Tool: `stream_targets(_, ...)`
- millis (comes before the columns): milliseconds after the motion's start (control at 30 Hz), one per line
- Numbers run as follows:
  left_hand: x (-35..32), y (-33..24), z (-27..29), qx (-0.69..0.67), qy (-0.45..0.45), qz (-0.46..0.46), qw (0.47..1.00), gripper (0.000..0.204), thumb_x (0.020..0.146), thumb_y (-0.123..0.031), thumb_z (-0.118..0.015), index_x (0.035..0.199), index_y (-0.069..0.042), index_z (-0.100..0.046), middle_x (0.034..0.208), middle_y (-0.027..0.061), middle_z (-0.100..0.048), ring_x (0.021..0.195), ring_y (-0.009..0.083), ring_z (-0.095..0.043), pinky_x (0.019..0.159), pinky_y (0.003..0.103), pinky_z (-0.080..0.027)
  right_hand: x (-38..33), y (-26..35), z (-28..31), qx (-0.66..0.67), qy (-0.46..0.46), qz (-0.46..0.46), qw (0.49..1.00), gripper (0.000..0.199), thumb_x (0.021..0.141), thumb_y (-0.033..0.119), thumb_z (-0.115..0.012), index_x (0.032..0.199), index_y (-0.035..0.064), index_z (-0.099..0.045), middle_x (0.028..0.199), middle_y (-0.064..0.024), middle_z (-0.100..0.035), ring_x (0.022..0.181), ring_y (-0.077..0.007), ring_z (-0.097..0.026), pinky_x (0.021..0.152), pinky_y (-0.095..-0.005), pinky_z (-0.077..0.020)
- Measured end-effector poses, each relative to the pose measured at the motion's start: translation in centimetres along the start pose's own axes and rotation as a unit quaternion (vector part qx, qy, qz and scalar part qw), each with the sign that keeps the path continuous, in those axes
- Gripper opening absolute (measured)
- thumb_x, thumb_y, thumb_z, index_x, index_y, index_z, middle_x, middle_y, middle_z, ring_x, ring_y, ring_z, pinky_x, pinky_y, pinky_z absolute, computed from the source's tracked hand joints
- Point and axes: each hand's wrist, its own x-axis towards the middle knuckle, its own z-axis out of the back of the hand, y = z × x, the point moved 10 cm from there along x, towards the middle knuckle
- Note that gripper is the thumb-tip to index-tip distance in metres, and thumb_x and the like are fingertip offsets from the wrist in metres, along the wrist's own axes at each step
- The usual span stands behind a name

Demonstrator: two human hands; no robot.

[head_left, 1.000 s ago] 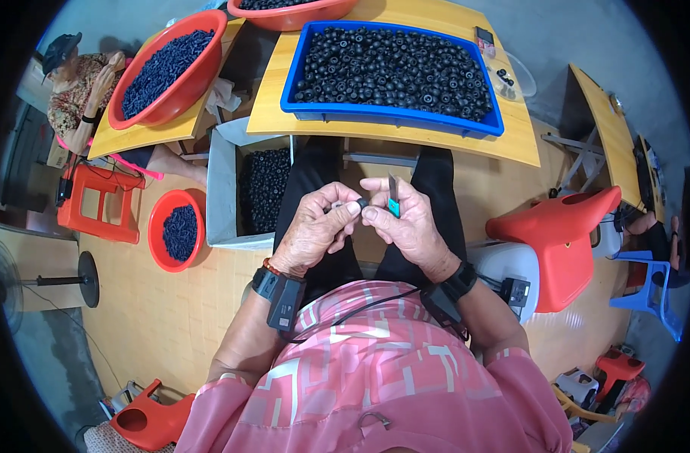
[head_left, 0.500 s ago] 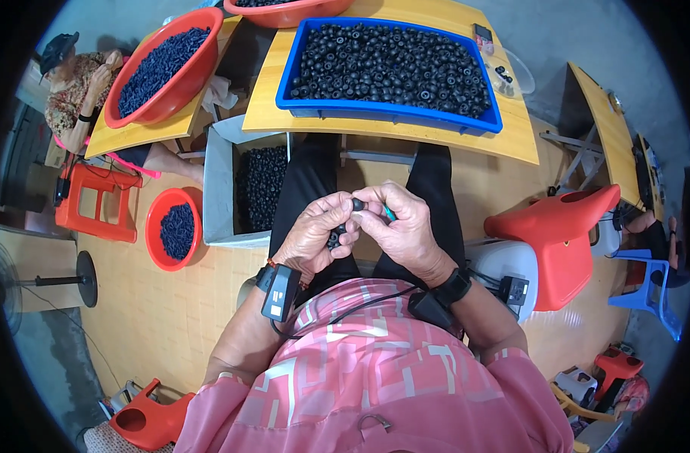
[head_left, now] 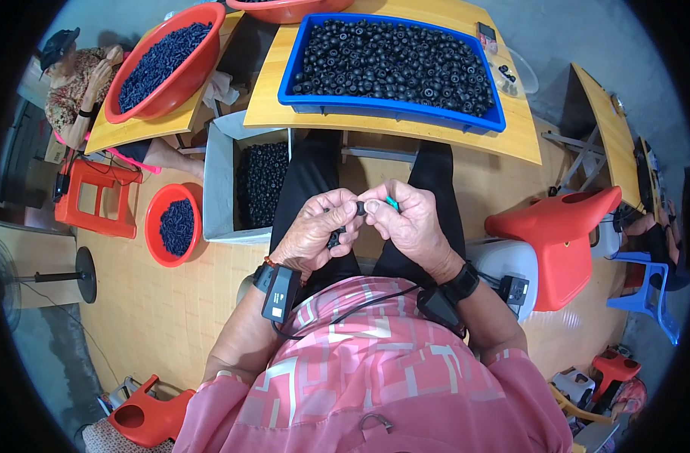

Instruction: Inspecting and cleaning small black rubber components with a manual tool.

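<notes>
Over my lap, both hands meet in front of the dark trousers. My left hand (head_left: 314, 230) is closed, pinching a small round black part (head_left: 361, 208) between thumb and fingertips. More black parts (head_left: 334, 238) of the same sort are tucked in its curled fingers. My right hand (head_left: 411, 226) is closed too, its thumb and finger pressed on the other side of the pinched part. A small green piece (head_left: 392, 202) sticks out between its fingers; its kind does not show. Ahead, a blue tray (head_left: 390, 115) full of hollow black round parts rests on the wooden table (head_left: 262, 113).
Left of my legs stand a grey box (head_left: 221, 181) of black parts and a red bowl (head_left: 196, 226) of dark slim pieces. A bigger red basin (head_left: 197, 81) sits on the left table, beside a seated person (head_left: 80, 90). A red stool (head_left: 560, 234) stands at right.
My right hand has turned a little and shifted slightly right, and the green piece moved with it. The black part stays pinched between both hands, now turned a bit differently.
</notes>
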Motion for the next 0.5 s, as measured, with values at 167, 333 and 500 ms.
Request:
stream_targets(167,-0.1,0.5,-0.2,-0.009,0.015,0.019,1.0,0.02,0.095,-0.023,-0.065,0.101,-0.005,-0.059,0.07,0.0025,-0.054,0.055,0.0086,-0.046,0.042,0.02,-0.032,-0.1,-1.6,0.2,0.034,0.025,-0.057,0.997,0.012,0.096,0.009,-0.057,0.098,-0.0011,-0.064,0.079,-0.0006,-0.063,0.063,-0.0026,-0.053,0.056,-0.019,-0.0449)
stream_targets(333,-0.1,0.4,-0.9,-0.058,0.033,0.019,0.998,0.02,0.096,-0.021,-0.063,0.103,-0.004,-0.058,0.069,0.0033,-0.052,0.055,0.0091,-0.046,0.04,0.02,-0.032,0.1,-0.7,1.4,0.018,0.005,-0.044,0.999,0.017,0.098,0.013,-0.057,0.104,-0.0009,-0.063,0.078,-0.0012,-0.063,0.062,-0.0027,-0.052,0.056,-0.0192,-0.0437)
stream_targets(500,0.0,0.0,-0.8,-0.108,0.044,0.009,0.993,0.02,0.095,-0.02,-0.064,0.104,-0.004,-0.056,0.071,0.0035,-0.051,0.057,0.0096,-0.047,0.04,0.02,-0.033,-0.3,0.1,1.1,-0.091,0.0,-0.012,0.996,0.026,0.1,0.018,-0.052,0.111,-0.0035,-0.061,0.082,-0.0092,-0.065,0.077,-0.0147,-0.063,0.074,-0.0277,-0.0504)
